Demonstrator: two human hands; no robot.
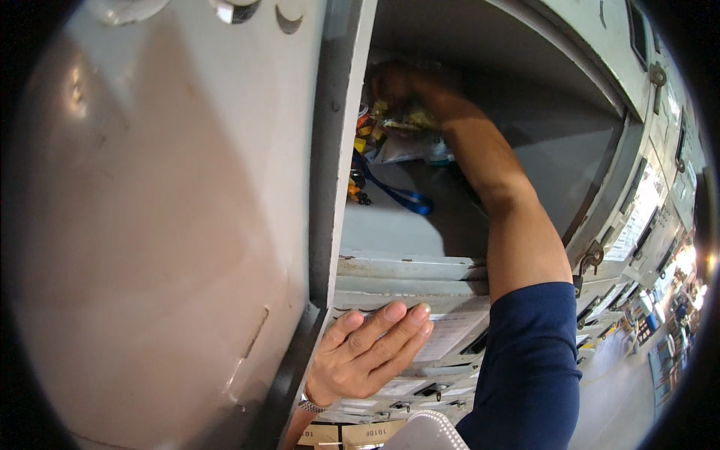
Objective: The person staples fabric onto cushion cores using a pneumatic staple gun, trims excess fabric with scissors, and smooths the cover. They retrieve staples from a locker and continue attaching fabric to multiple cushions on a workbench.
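My right arm reaches deep into an open grey metal locker (405, 236). At its back my right hand (401, 84) is dark and blurred above small items, and its fingers cannot be made out. Beneath it are a clear plastic bag (401, 148) and yellow and orange pieces (361, 142). A blue strap (409, 199) lies looped on the locker floor, near some black and orange beads or small parts (358, 193). My left hand (375, 352) is open, its fingers stretched out just below the locker's front edge, beside the open door. It holds nothing.
The wide grey locker door (165, 225) stands open at the left, its edge upright beside the opening. More lockers with padlocks (591, 259) and paper labels (637, 214) run along the right and below. Cluttered shelves (675, 345) stand far right.
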